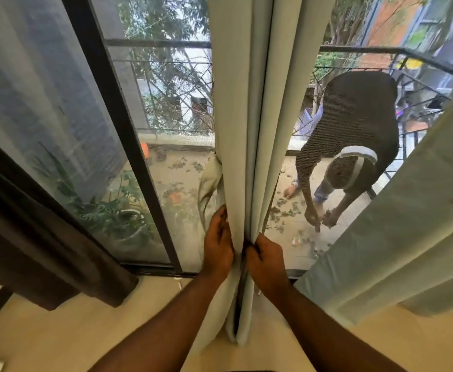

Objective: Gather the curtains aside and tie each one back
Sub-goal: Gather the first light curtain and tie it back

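Observation:
A pale green curtain [249, 111] hangs bunched into folds at the middle of the glass door. My left hand [218, 244] grips its left folds low down. My right hand [267, 257] grips its right folds at the same height, fingers curled around the edge. A loose strip of the same pale cloth [209, 183] hangs behind the curtain's left side, just above my left hand. A second pale green curtain [397, 232] hangs spread at the right. A dark brown curtain [40, 245] hangs at the left.
Behind the curtains is a black-framed sliding glass door [128, 135] with a mesh screen. On the balcony outside, a person [354, 146] bends down over scattered leaves, and a potted plant [123, 218] stands at the left. The floor [58, 342] inside is cream.

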The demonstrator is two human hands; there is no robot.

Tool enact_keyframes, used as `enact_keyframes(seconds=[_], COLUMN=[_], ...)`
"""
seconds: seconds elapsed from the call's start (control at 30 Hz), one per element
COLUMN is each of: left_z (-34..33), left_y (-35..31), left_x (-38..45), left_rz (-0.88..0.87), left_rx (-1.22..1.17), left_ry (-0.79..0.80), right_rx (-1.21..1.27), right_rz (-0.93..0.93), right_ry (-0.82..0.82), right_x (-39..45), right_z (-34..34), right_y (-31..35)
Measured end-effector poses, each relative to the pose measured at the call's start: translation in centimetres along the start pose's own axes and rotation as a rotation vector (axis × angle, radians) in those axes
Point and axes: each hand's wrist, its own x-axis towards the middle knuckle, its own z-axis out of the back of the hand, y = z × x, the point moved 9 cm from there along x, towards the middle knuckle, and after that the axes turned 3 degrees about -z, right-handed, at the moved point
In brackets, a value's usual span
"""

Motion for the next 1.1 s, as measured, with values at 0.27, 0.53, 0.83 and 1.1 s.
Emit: enact_keyframes(seconds=[0.27,0.53,0.83,1.1], left_z=[1.4,-1.9,1.0,-0.7], left_y=[-1.0,0.7,-0.3,-0.8], left_x=[0.0,-1.4,0.5,1.2], left_rz=[-0.015,0.040,-0.058,0.115], left_rx=[-0.128,0.044,-0.007,-0.064], left_ry=[-0.154,0.061,0.091,0.410], right_rx=[0.105,0.240,0.610,0.726], right_rz=[-0.003,0.086,-0.132,-0.428], right_ry=[-0.082,0.107,0.228,0.535], right_x=[0.0,-1.3,0.8,5.2], right_z=[1.1,-0.4,-0.7,-2.4], right_y=[-1.7,0.3,-0.6,-1.8])
